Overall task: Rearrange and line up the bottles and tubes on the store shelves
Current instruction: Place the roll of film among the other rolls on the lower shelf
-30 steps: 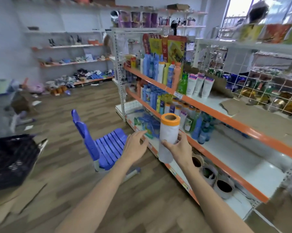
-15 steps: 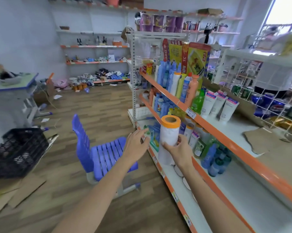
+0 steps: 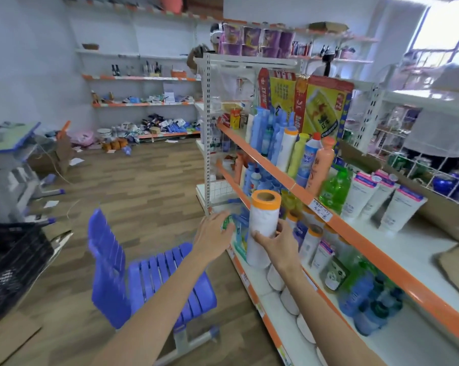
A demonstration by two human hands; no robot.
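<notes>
Right hand (image 3: 274,243) grips a white roll with orange cap end (image 3: 263,228) around its middle, fingers curled round it, roll upright, held in front of the lower shelf edge (image 3: 245,280). Left hand (image 3: 213,233) just beside it on the left, fingers extended and loosely spread, holding nothing; fingertips near a green packet (image 3: 227,222), contact cannot tell. Behind the roll on the lower shelf: small white bottles with orange caps (image 3: 311,240), blue bottles (image 3: 360,294) further right, white rolls lying along the front (image 3: 274,277). Upper shelf (image 3: 326,215) with orange rail carries tall blue, white, yellow and orange bottles (image 3: 320,167), a green bottle (image 3: 335,190), then 3 white tubes with pink tops (image 3: 401,211) standing cap-down. Blue plastic chair (image 3: 144,276) on the wood floor left of the arms. Black crate (image 3: 10,262) at far left. Frame is motion-blurred.
</notes>
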